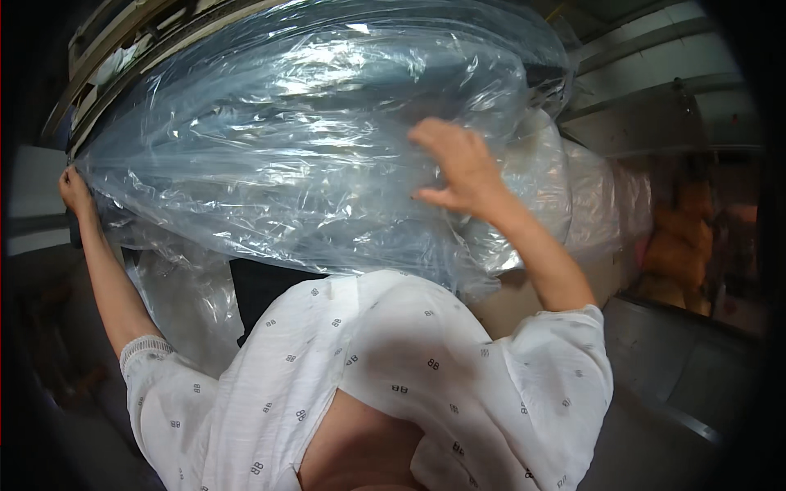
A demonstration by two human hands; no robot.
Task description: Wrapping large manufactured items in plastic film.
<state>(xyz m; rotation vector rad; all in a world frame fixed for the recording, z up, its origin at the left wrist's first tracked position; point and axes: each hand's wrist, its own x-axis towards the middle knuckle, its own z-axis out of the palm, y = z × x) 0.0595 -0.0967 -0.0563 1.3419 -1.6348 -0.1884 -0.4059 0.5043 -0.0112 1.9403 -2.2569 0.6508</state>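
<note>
A large sheet of clear, crinkled plastic film [270, 164] spreads in front of me, shiny and full of folds. At the far left my left hand [75, 190] is closed on the gathered corner of this film, and the folds fan out from there. My right hand [463, 168] hovers over or rests lightly on the film right of the middle, fingers and thumb apart; whether it touches cannot be told. What lies beneath the film is hard to make out, apart from dark patches.
More clear plastic [594, 196] trails off to the right. Slatted rails [106, 61] stand at the upper left. Ribbed light panels [655, 61] run along the upper right. Orange-brown items [679, 245] are at the far right. Something black [258, 295] shows by my waist.
</note>
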